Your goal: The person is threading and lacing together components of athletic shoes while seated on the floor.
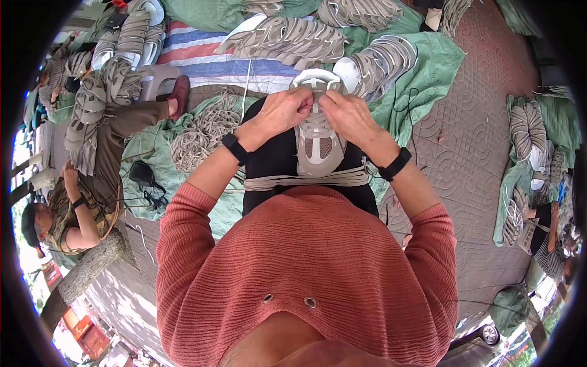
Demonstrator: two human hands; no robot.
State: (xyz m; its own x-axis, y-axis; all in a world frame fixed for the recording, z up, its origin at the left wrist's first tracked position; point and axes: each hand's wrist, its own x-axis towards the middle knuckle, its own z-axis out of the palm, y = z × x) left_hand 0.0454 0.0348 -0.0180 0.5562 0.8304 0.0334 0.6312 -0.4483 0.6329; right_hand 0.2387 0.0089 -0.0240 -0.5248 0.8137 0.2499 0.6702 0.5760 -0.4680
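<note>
A beige-grey shoe upper (317, 150) with mesh panels rests on my lap, toe toward me. Pale shoelace rows (317, 129) cross its front below my fingers. My left hand (286, 110) is closed in a pinch at the left side of the tongue. Opposite it, my right hand (348, 116) pinches at the tongue's right side. Whatever lies between the fingertips of either hand is too small to make out. Across my black-clad thighs lies a bundle of loose flat laces (306, 181).
Stacked shoe uppers (293, 41) lie ahead on a striped sheet (183, 52), with another stack (385, 64) on green sheeting (440, 55). A lace heap (205, 134) sits to my left. Further left, a person (64, 220) sits beside more uppers. Patterned paving (461, 140) extends right.
</note>
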